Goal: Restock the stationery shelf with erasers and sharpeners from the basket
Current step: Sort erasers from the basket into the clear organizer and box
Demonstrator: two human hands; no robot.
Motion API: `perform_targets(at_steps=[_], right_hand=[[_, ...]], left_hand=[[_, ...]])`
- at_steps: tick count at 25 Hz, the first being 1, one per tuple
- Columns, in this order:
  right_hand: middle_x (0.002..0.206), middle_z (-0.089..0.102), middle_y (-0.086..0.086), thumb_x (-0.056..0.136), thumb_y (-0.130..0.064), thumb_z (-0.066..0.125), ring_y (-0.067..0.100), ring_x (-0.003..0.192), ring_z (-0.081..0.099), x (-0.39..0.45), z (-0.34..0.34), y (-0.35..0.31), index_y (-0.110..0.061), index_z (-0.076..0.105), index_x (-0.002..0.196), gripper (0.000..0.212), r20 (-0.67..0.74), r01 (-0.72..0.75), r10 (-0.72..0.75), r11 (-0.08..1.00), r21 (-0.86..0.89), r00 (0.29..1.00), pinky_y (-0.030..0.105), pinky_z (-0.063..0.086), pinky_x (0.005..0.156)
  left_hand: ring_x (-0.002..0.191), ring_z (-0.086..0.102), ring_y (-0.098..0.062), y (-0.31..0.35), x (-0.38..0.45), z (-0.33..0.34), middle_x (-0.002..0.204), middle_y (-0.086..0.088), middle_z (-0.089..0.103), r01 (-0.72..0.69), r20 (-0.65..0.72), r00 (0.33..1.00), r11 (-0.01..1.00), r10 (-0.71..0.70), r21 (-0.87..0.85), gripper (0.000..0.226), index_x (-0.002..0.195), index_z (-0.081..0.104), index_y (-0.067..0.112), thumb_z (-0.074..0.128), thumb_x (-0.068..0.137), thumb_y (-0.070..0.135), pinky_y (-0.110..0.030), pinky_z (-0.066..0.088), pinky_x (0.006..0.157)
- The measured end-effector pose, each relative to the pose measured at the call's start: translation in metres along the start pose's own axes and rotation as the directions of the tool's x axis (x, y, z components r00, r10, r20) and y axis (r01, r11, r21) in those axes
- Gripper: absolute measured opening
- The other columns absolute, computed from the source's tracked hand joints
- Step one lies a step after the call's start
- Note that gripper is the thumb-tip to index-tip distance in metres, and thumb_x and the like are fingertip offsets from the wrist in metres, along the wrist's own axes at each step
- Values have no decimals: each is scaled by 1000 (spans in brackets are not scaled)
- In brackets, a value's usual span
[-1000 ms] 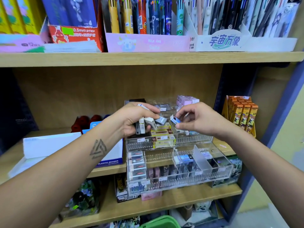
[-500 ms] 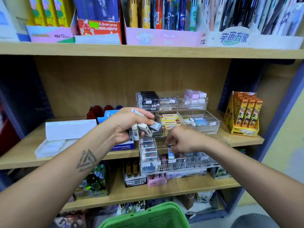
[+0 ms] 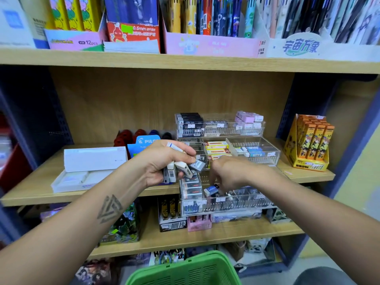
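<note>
My left hand (image 3: pixel 162 161) grips a bunch of several small erasers (image 3: pixel 185 167), white and grey ones, in front of the middle shelf. My right hand (image 3: pixel 228 171) reaches down into the lowest tier of a clear acrylic tiered organizer (image 3: pixel 236 206) and pinches a blue-and-white eraser (image 3: pixel 210 190) over a front compartment. Other compartments hold boxed erasers in black, pink, yellow and red. The green basket (image 3: pixel 185 270) shows at the bottom edge, below my arms.
The wooden shelf (image 3: pixel 41 194) carries a white flat box (image 3: pixel 92 159), a blue Pilot box (image 3: pixel 144 142) and an orange display box (image 3: pixel 310 142) at the right. Pen display boxes fill the shelf above. Card packs sit on the shelf below.
My right hand went from beside the left hand down into the organizer's lowest tier with the blue-and-white eraser. The view pulled back and tilted down, bringing the green basket into sight.
</note>
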State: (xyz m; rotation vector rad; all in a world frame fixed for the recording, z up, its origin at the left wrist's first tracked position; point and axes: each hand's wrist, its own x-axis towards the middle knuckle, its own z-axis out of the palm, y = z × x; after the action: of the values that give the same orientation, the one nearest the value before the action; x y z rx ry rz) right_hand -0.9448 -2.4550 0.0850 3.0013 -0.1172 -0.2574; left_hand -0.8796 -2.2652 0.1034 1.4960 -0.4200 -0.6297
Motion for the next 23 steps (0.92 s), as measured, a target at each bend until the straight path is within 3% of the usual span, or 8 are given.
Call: perform_targets(at_steps=[3, 7, 11, 12, 14, 16, 18, 23], right_hand=[[93, 56, 2, 80, -35, 79, 24, 95, 62, 5, 14, -8, -18, 66, 95, 26, -60, 12, -8, 998, 59, 998, 28, 46, 70], [94, 62, 12, 86, -15, 68, 31, 89, 64, 5, 22, -16, -13, 58, 87, 10, -215, 11, -8, 1000, 11, 977, 30, 43, 64], [89, 60, 9, 87, -16, 64, 32, 91, 65, 3, 19, -17, -20, 49, 81, 17, -227, 2, -9, 1000, -31, 974, 30, 41, 64], [81, 56, 3, 87, -17, 65, 30, 88, 65, 1, 14, -14, -21, 54, 81, 14, -238, 14, -10, 1000, 15, 971, 30, 43, 64], [76, 60, -4, 85, -9, 69, 20, 77, 66, -4, 1, -5, -20, 66, 91, 13, -242, 99, -11, 929, 357, 970, 30, 51, 66], [93, 69, 2, 78, 1, 77, 16, 77, 66, -17, -12, -3, -15, 65, 105, 33, -231, 236, -93, 644, 728, 968, 35, 58, 72], [109, 67, 3, 73, -5, 85, 20, 86, 67, -25, -16, -7, -17, 62, 109, 45, -289, 329, -161, 561, 759, 944, 36, 60, 78], [94, 74, 4, 83, -5, 77, 17, 87, 71, -23, -16, -9, -10, 73, 98, 15, -461, 389, -21, 571, 723, 887, 31, 59, 82]], left_hand=[[55, 62, -27, -8, -3, 0, 80, -22, 69, -3, -10, 1000, 1000, 3, -2, 17, 87, 70, -1, 70, 77, -14, -24, 47, 40], [53, 61, -26, -15, -4, 0, 77, -22, 67, -10, -37, 999, 1000, 10, 1, 17, 89, 70, -2, 71, 77, -14, -24, 47, 41], [52, 61, -26, -18, -4, 4, 75, -21, 67, -2, -54, 999, 1000, 1, -18, 18, 90, 70, -2, 72, 77, -14, -23, 47, 41], [52, 61, -26, -18, -5, 5, 74, -21, 67, 2, -55, 998, 1000, -3, -22, 17, 88, 70, -1, 72, 76, -14, -23, 48, 41], [52, 61, -27, -18, -4, 6, 74, -22, 67, 10, -76, 997, 999, -13, -31, 16, 86, 71, -1, 72, 76, -14, -24, 48, 41], [52, 63, -26, -18, -2, 7, 75, -23, 67, 16, -118, 993, 999, -22, -49, 17, 88, 71, -1, 73, 76, -13, -23, 49, 41], [54, 65, -27, -19, 0, 8, 77, -23, 68, 22, -148, 988, 996, -34, -85, 19, 92, 70, 0, 73, 77, -12, -23, 48, 40], [54, 65, -25, -15, -2, 6, 76, -21, 70, 81, -122, 987, 977, -107, -199, 11, 93, 71, 0, 72, 83, -2, -22, 47, 39]])
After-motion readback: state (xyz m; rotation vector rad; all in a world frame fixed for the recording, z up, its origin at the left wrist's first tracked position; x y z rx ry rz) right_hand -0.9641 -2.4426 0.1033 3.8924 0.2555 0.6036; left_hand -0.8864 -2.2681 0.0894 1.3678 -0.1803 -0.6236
